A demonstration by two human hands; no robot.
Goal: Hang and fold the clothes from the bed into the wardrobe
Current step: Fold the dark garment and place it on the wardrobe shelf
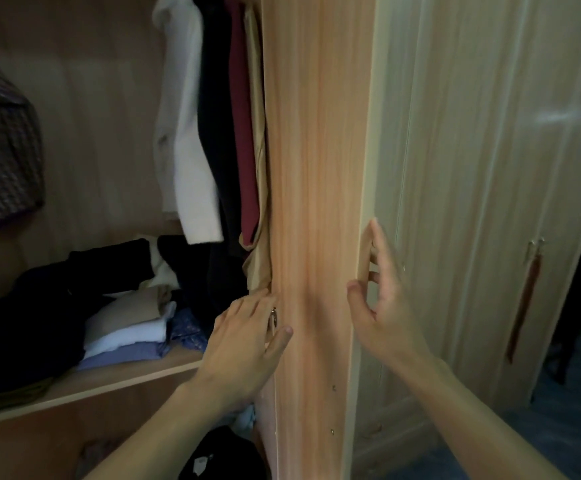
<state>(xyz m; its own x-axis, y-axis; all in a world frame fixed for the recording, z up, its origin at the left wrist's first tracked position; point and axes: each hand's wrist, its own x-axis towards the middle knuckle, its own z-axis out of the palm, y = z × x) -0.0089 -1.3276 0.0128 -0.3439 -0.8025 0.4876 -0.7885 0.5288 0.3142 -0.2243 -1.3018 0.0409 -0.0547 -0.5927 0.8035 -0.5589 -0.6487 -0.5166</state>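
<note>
Nearest me, my left hand (pixel 247 336) lies flat with fingers spread against the edge of the orange-brown wood-grain wardrobe door (pixel 313 202), the thumb on the door's face and the fingertips reaching past the edge beside a small metal fitting. My right hand (pixel 382 299) is open too, fingers loosely splayed and curled around the door's other edge; neither hand holds any cloth. Below my left wrist a dark garment (pixel 219 455) lies in the lower compartment. Left of that hand, on the light wooden shelf (pixel 115 379), sits a stack of folded clothes in beige, white and pale blue (pixel 133 327), with crumpled black clothes (pixel 39 306) beside it. Above my left hand hang a white garment (pixel 185 133), a black one, a dark red one (pixel 244 133) and a tan one, pressed against the door. Beyond my right hand stands the pale cream wardrobe panel (pixel 472 168) with a long reddish handle (pixel 524 306). Far left hangs a brown patterned shirt (pixel 1 143).
</note>
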